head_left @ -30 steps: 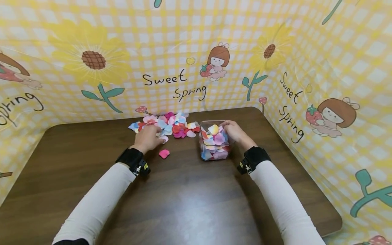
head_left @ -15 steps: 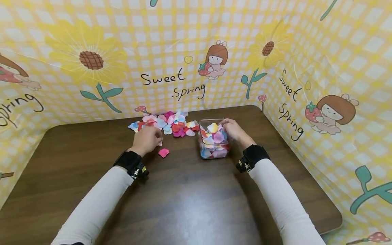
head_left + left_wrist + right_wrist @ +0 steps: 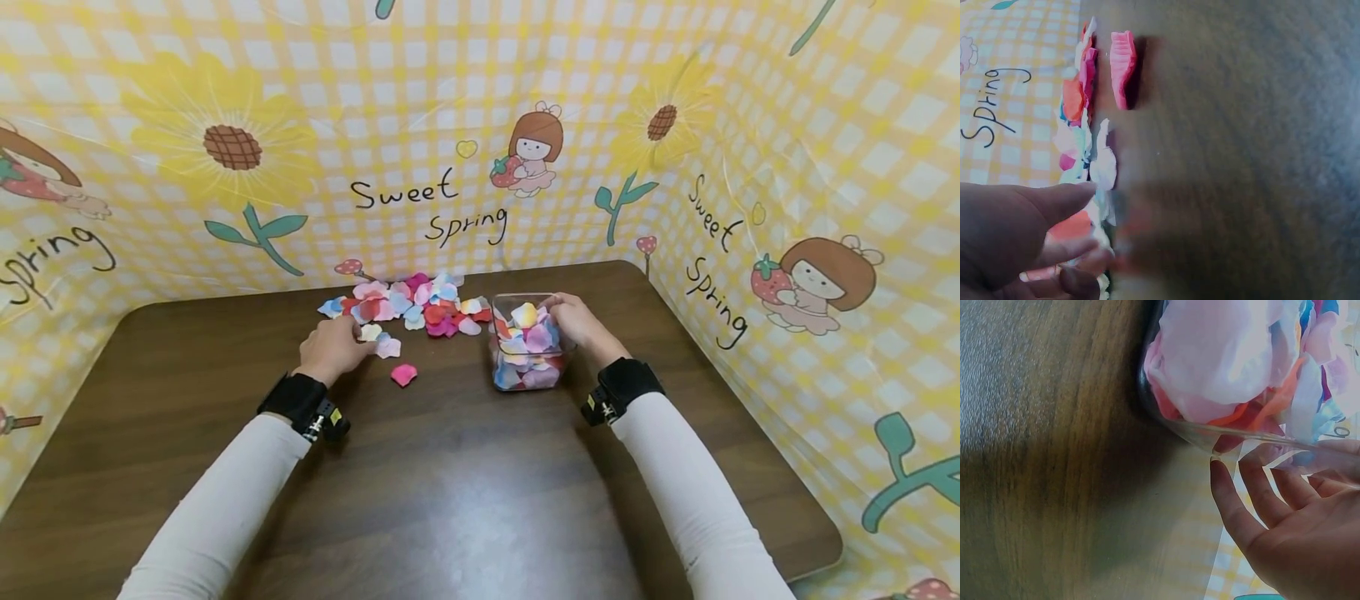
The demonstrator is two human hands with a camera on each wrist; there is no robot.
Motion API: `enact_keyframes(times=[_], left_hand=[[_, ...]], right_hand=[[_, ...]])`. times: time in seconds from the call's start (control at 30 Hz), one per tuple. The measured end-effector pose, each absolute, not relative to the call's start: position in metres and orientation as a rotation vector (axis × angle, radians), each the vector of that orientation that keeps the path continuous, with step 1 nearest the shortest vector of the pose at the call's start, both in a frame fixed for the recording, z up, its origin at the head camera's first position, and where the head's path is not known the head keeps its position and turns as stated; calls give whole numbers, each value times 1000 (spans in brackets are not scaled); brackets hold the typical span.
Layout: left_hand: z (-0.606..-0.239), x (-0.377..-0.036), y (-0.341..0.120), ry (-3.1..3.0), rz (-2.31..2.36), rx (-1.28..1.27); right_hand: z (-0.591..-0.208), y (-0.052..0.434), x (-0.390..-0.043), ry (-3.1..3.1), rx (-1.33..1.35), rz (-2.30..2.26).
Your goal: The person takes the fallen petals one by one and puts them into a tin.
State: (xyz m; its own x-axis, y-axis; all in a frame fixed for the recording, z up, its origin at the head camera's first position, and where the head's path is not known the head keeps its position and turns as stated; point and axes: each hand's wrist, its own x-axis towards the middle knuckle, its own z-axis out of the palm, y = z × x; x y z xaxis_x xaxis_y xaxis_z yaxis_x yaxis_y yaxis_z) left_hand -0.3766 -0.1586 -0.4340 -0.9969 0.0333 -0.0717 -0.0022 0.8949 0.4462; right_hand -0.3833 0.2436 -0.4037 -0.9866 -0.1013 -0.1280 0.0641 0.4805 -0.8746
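Artificial flower petals in pink, white, blue and red lie in a loose pile (image 3: 442, 304) at the table's back. My left hand (image 3: 330, 346) is at the pile's left front, close to a cream petal (image 3: 370, 333) and a pale lilac petal (image 3: 387, 345). Its thumb and fingers are apart in the left wrist view, with the fingers blurred. A lone pink petal (image 3: 403, 375) lies nearer me. My right hand (image 3: 573, 321) holds the right side of a clear square container (image 3: 528, 379) filled with petals. In the right wrist view its fingertips (image 3: 1219, 462) bend against the container's wall.
The dark wooden table (image 3: 465, 483) has rounded corners. A yellow checked cloth (image 3: 315, 125) with printed flowers and words hangs behind it and along the sides, right behind the petal pile.
My left hand has drawn back to the left and towards me. Cream and lilac petals now show beside its fingertips. The right hand and container stay in place.
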Motion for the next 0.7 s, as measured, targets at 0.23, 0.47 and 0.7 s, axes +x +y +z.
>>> enact_keyframes(times=[0.23,0.47,0.7], left_hand=[[-437,-376,-157,2814,909,-37],[-442,-379,-153,2793,1017,33],[-406,-376,-134,2861,1125,332]], right_hand=[[-404,244,-382,2549,-35,-1532],[-406,243,-383,2560,-32,-1524],[-405,242,-384,2558,-34,-1542]])
